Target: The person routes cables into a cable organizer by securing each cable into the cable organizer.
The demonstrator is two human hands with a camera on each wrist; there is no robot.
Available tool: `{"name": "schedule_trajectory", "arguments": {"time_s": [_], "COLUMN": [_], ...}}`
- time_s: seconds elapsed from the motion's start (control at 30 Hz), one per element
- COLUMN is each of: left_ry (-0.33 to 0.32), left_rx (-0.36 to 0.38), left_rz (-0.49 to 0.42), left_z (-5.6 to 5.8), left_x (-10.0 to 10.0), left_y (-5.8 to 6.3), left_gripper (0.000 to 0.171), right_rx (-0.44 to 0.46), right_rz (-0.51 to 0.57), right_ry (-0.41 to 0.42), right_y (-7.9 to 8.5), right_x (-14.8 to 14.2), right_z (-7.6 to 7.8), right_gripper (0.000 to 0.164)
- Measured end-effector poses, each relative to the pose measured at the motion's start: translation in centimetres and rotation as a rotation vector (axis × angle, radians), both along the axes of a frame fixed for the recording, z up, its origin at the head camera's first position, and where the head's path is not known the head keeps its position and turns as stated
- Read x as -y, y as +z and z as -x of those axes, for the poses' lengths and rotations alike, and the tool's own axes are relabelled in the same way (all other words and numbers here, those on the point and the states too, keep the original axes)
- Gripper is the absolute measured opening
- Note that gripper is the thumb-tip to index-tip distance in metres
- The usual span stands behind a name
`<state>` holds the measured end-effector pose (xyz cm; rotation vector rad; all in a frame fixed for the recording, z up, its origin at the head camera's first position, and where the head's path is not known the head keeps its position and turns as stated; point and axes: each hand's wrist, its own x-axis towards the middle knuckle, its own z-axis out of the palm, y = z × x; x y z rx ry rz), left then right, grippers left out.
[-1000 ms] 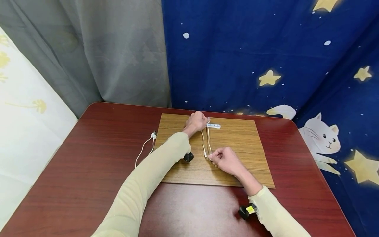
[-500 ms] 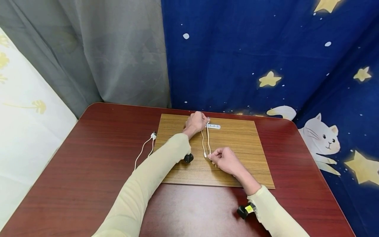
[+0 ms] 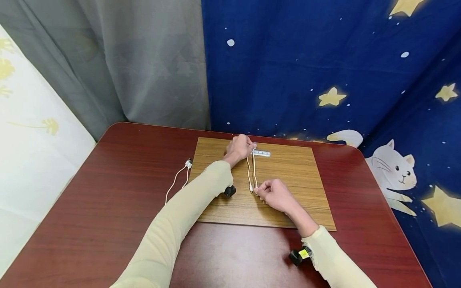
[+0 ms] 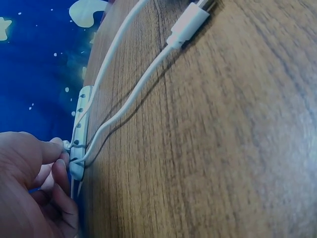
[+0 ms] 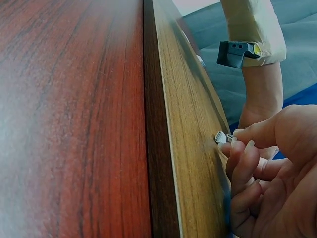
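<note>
My left hand (image 3: 239, 147) pinches a white charging cable (image 4: 111, 47) between thumb and finger, beside the slotted cable holder (image 4: 80, 116) at the board's far edge. A second white cable (image 4: 126, 101) runs through a slot near one end of the holder; its small plug (image 3: 251, 189) lies towards the middle of the wood-grain board (image 3: 291, 180). Closer to me, my right hand (image 3: 275, 194) pinches the plug end (image 5: 231, 138) of the first cable with thumb and fingertips. That cable stretches between both hands. The loose plug lies just left of the right fingertips.
Left of the board, white cable ends with a connector (image 3: 188, 164) lie on the dark red table (image 3: 119, 192); their cords pass behind the left sleeve (image 3: 187, 204). A blue curtain (image 3: 266, 72) hangs behind the table's far edge.
The head view has shifted slightly. Both hands keep their grip on the cable in almost the same places.
</note>
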<state>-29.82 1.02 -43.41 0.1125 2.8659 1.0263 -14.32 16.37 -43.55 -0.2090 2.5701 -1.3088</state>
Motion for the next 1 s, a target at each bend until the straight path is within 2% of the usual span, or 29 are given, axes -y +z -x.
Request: {"name": "schedule_trajectory", "arguments": {"time_s": [0.27, 0.73, 1.0], "left_ry": [0.0, 0.027, 0.056], "left_rx": [-0.002, 0.011, -0.011], "left_rz": [-0.018, -0.031, 0.01], "left_z": [-0.14, 0.06, -0.09], "left_x": [-0.13, -0.32, -0.63], "left_y": [-0.04, -0.34, -0.37], "left_gripper": [0.021, 0.019, 0.021], "right_rx": [0.008, 0.009, 0.018], "right_rz": [-0.051, -0.048, -0.046], "right_ry": [-0.003, 0.002, 0.002], "right_y": [0.25, 0.58, 0.78], "right_x": [0.1, 0.26, 0.23], "right_z": [0.08, 0.2, 0.2], "right_gripper": [0.022, 0.024, 0.022]}}
